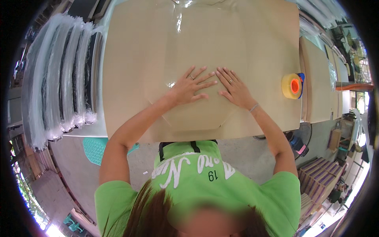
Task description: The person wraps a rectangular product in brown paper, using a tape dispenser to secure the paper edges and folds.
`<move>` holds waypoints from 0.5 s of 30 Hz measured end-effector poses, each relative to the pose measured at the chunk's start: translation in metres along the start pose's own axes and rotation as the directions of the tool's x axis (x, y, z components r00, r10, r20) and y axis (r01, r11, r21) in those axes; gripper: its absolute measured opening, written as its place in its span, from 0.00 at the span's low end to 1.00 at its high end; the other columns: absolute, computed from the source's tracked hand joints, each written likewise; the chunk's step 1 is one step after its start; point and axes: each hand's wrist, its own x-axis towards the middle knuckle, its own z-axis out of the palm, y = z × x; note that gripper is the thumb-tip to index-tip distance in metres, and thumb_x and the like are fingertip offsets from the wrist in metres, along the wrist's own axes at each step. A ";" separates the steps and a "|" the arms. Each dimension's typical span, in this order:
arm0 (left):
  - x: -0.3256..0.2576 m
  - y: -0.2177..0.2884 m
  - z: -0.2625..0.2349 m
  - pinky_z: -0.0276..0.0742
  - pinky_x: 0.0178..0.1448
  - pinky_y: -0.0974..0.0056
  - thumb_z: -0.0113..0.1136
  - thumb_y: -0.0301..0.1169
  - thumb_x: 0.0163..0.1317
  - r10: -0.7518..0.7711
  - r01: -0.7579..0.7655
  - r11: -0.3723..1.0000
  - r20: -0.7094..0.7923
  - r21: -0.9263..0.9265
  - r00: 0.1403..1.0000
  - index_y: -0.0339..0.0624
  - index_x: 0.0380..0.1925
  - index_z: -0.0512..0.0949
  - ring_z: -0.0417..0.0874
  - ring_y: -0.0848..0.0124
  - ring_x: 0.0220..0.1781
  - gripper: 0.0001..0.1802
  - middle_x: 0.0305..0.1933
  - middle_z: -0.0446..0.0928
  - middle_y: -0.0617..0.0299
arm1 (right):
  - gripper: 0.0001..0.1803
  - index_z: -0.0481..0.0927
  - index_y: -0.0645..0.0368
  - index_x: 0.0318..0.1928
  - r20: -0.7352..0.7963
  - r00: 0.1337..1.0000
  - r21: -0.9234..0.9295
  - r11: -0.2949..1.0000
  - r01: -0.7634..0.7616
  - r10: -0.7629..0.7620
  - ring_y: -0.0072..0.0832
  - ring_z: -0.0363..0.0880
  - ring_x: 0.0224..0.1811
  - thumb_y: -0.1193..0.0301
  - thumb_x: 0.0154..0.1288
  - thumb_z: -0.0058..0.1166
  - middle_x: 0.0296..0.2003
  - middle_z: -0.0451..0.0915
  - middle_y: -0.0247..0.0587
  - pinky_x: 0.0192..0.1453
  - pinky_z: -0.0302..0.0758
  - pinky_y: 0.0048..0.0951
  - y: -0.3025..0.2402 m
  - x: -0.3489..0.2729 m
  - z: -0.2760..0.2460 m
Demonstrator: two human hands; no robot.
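A large sheet of brown cardboard [138, 59] covers the table before me, with creases and a shiny strip of what looks like clear tape or film down its middle. My left hand [192, 86] lies on the cardboard near its centre, fingers spread and holding nothing. Close beside it, my right hand [236, 90] rests flat on the same sheet, palm down, fingers stretched out and the thumb apart. A roll of yellowish packing tape [288, 86] with an orange core and a blue part sits near the cardboard's right edge. Whatever lies under the cardboard is hidden.
Several plastic-wrapped panels [59, 79] stand in a row at the left. More cardboard [316, 79] lies to the right, past the tape. Below the table are a teal plastic stool [94, 150] at the left and a fan [303, 140] at the right.
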 end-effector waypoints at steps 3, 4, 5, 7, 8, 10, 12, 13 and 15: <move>-0.006 0.014 0.003 0.35 0.78 0.43 0.49 0.60 0.63 -0.101 0.100 0.995 -0.021 -0.012 0.995 0.71 0.72 0.55 0.42 0.62 0.80 0.38 0.78 0.47 0.72 | 0.42 0.50 0.53 0.74 0.045 0.998 0.016 0.999 0.035 -0.036 0.34 0.46 0.77 0.43 0.68 0.41 0.75 0.49 0.35 0.78 0.46 0.41 0.005 -0.011 -0.004; -0.006 0.015 0.004 0.35 0.78 0.42 0.50 0.61 0.62 -0.110 0.111 0.994 -0.033 0.002 0.993 0.72 0.72 0.55 0.42 0.62 0.80 0.39 0.78 0.46 0.73 | 0.43 0.50 0.52 0.74 0.058 0.998 -0.011 0.999 0.041 -0.040 0.34 0.46 0.77 0.42 0.67 0.42 0.75 0.49 0.35 0.78 0.46 0.41 0.006 -0.015 -0.005; -0.007 0.017 0.007 0.35 0.78 0.41 0.50 0.62 0.60 -0.123 0.124 0.992 -0.045 0.012 0.991 0.72 0.72 0.55 0.42 0.62 0.80 0.40 0.78 0.46 0.73 | 0.45 0.50 0.52 0.74 0.075 0.996 -0.036 0.998 0.049 -0.046 0.34 0.46 0.77 0.41 0.65 0.43 0.75 0.49 0.35 0.78 0.46 0.41 0.006 -0.017 -0.005; -0.009 0.016 0.012 0.35 0.78 0.39 0.51 0.62 0.59 -0.136 0.137 0.990 -0.054 0.020 0.989 0.72 0.72 0.54 0.41 0.62 0.80 0.41 0.78 0.46 0.73 | 0.46 0.50 0.51 0.74 0.097 0.994 -0.036 0.998 0.053 -0.049 0.34 0.46 0.77 0.41 0.64 0.44 0.74 0.50 0.34 0.78 0.46 0.42 0.008 -0.020 -0.007; -0.010 0.016 0.013 0.35 0.77 0.39 0.51 0.62 0.59 -0.135 0.136 0.991 -0.049 0.014 0.990 0.72 0.72 0.54 0.41 0.62 0.80 0.41 0.78 0.46 0.73 | 0.46 0.50 0.51 0.74 0.111 0.993 -0.034 0.998 0.052 -0.048 0.34 0.47 0.77 0.41 0.63 0.45 0.74 0.50 0.34 0.78 0.46 0.42 0.008 -0.021 -0.007; -0.008 0.017 0.015 0.36 0.77 0.38 0.52 0.62 0.59 -0.130 0.131 0.991 -0.055 0.021 0.990 0.72 0.72 0.54 0.42 0.62 0.80 0.41 0.78 0.46 0.73 | 0.47 0.50 0.49 0.74 0.109 0.994 -0.048 0.999 0.024 -0.018 0.33 0.47 0.76 0.40 0.62 0.46 0.74 0.50 0.33 0.78 0.47 0.43 0.007 -0.021 -0.005; -0.008 0.018 0.019 0.36 0.77 0.37 0.53 0.61 0.59 -0.119 0.123 0.991 -0.073 0.046 0.990 0.72 0.72 0.55 0.42 0.61 0.79 0.41 0.78 0.46 0.73 | 0.46 0.51 0.47 0.74 0.100 0.995 -0.068 0.998 -0.006 0.013 0.33 0.47 0.76 0.40 0.61 0.47 0.74 0.51 0.32 0.78 0.47 0.44 0.003 -0.022 -0.002; -0.009 0.018 0.020 0.37 0.77 0.37 0.51 0.63 0.59 -0.118 0.124 0.989 -0.079 0.076 0.990 0.72 0.72 0.54 0.43 0.61 0.79 0.41 0.78 0.47 0.73 | 0.46 0.51 0.46 0.74 0.091 0.995 -0.083 0.996 -0.021 0.029 0.33 0.47 0.76 0.41 0.61 0.48 0.74 0.51 0.32 0.78 0.47 0.45 0.001 -0.022 0.002; -0.008 0.016 0.021 0.39 0.76 0.37 0.48 0.65 0.59 -0.111 0.124 0.982 -0.099 0.142 0.989 0.73 0.72 0.54 0.45 0.62 0.79 0.41 0.78 0.48 0.73 | 0.46 0.52 0.43 0.74 0.074 0.995 -0.096 0.993 -0.063 0.070 0.34 0.47 0.76 0.41 0.60 0.50 0.74 0.51 0.31 0.77 0.47 0.47 -0.003 -0.025 0.003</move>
